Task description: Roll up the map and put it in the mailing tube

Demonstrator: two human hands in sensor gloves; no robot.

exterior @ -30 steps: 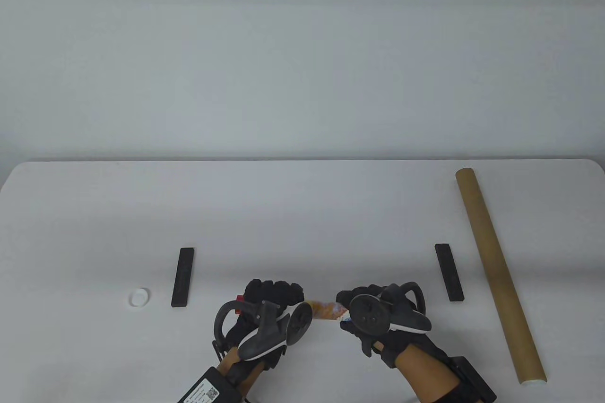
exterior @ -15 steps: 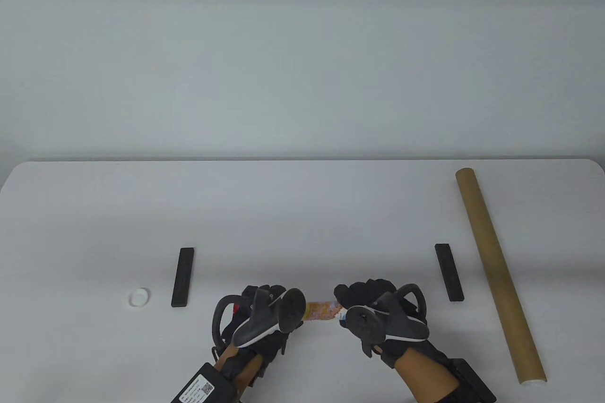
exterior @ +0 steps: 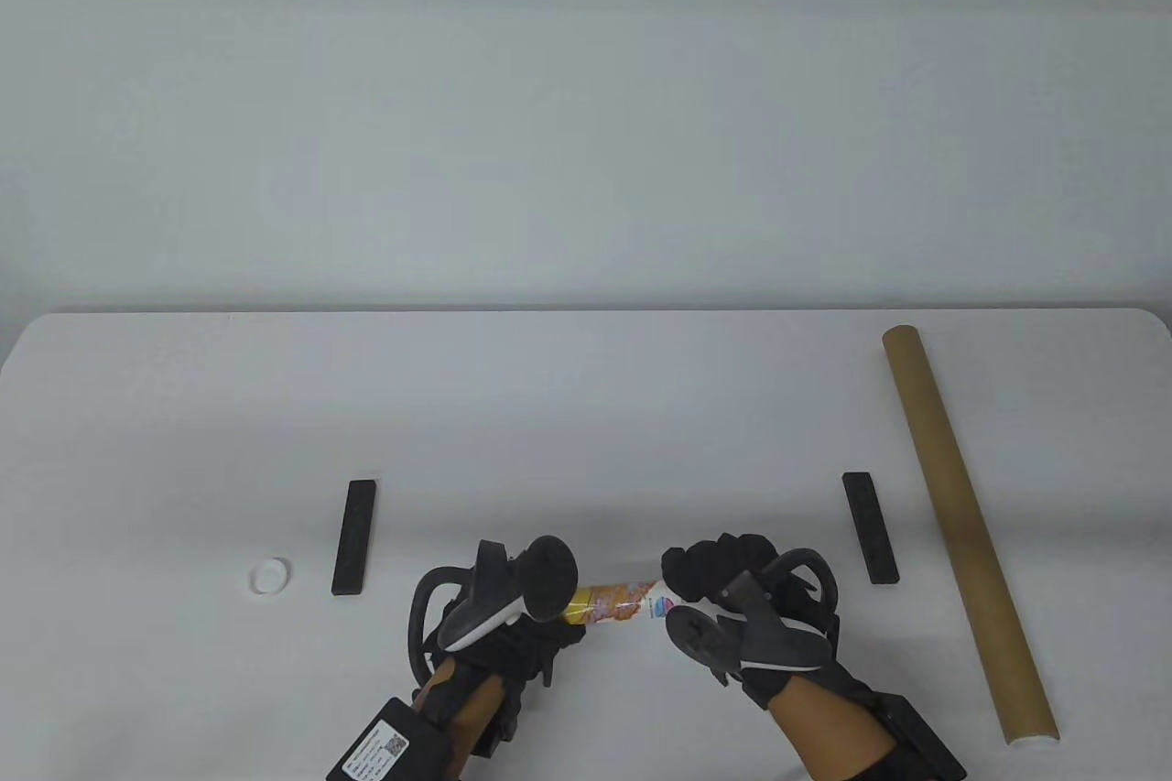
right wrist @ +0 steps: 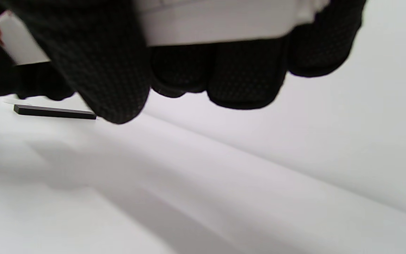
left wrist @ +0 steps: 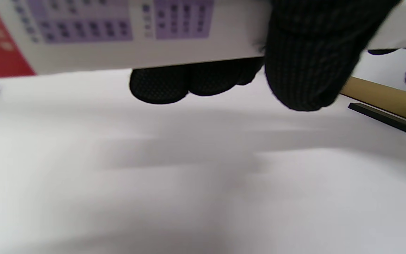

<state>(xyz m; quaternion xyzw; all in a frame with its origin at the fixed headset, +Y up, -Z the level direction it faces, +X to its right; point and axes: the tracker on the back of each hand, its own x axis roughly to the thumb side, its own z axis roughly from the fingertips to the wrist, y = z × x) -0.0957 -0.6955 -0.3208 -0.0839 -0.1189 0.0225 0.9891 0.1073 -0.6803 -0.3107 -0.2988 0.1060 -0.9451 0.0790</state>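
While I hold it off the tabletop (exterior: 586, 415), map (exterior: 615, 603): rolled tight, lying left to right between my hands at the near edge.
Left hand (exterior: 502, 625): fingers (left wrist: 160, 84) curled around the roll's left end, thumb pressing the front.
Right hand (exterior: 742, 607): fingers (right wrist: 245, 84) wrapped around the right end, clamped on the paper.
Tube (exterior: 966, 534): brown, lying on the right side, running near to far, well apart from the map.
Bars: one black bar (exterior: 353, 536) left, another black bar (exterior: 871, 526) right, just beside the tube.
Cap (exterior: 270, 576): white, far left of the left bar.

No legible txt; map (left wrist: 118, 31) print too blurred.
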